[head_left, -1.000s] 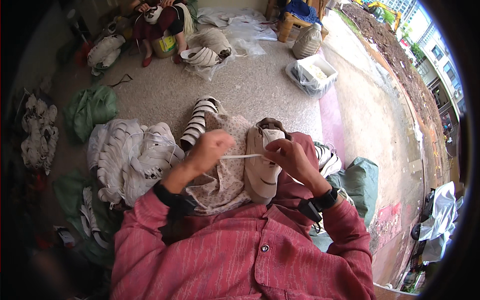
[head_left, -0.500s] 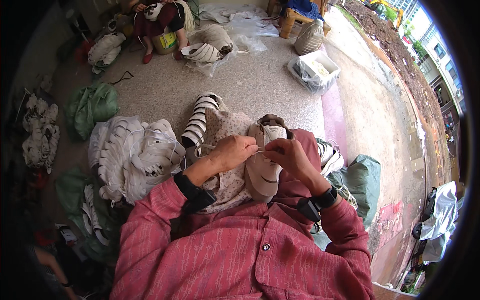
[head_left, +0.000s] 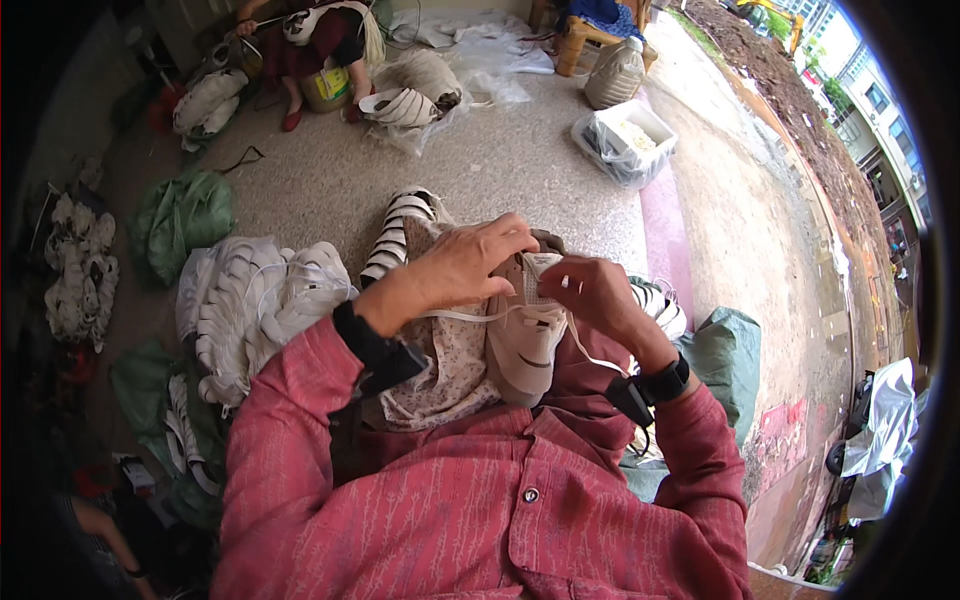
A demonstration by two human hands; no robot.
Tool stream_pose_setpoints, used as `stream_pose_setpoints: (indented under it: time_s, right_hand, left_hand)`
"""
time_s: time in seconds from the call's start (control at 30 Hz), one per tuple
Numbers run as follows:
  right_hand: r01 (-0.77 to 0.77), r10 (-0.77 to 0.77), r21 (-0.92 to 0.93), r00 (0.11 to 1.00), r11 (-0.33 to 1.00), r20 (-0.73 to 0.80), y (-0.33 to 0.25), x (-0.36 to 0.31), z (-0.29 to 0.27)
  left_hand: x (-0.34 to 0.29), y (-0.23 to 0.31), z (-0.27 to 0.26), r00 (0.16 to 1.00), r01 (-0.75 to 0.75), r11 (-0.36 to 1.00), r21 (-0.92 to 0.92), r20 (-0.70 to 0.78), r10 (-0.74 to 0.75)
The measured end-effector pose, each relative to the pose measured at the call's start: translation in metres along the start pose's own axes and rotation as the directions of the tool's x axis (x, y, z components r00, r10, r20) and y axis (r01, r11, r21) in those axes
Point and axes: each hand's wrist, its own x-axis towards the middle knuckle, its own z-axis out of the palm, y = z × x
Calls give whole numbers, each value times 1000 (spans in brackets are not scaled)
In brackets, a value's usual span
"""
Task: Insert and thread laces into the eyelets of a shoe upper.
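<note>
A white and beige sneaker (head_left: 523, 352) rests on my lap, its toe toward me. A white shoelace (head_left: 478, 318) crosses its front, with loose lengths trailing to both sides. My left hand (head_left: 462, 265) holds the sneaker's left upper near the opening, thumb spread from the fingers. Over the right side of the opening, beside the tongue (head_left: 540, 264), my right hand (head_left: 602, 297) is closed in a pinch; small white bits show at its fingertips, but I cannot tell what they are. A flowered cloth (head_left: 440, 375) covers my left thigh.
White shoe uppers (head_left: 270, 310) are heaped at my left, by a green sack (head_left: 180, 222). A striped stack (head_left: 400, 235) stands beyond my left wrist. Another green bag (head_left: 722, 365) lies at right. Farther off are a plastic-lined white box (head_left: 628, 145) and a seated person (head_left: 310, 65).
My hands have gone from pinching the lace together over the sneaker to its opening, farther from me. The lace now hangs loose on both sides. The seated person's arm has swung outward.
</note>
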Motion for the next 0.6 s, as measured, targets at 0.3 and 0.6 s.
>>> stream_pose_setpoints:
  time_s: [0.3,0.6]
  right_hand:
    - [161,-191,344,980,925,55,29,16,17]
    - [298,-313,255,950,920,19,22,16,22]
  left_hand:
    - [22,-19,0,895,63,981,-185,445,27]
    - [17,-16,7,940,113,966,-234,340,-28]
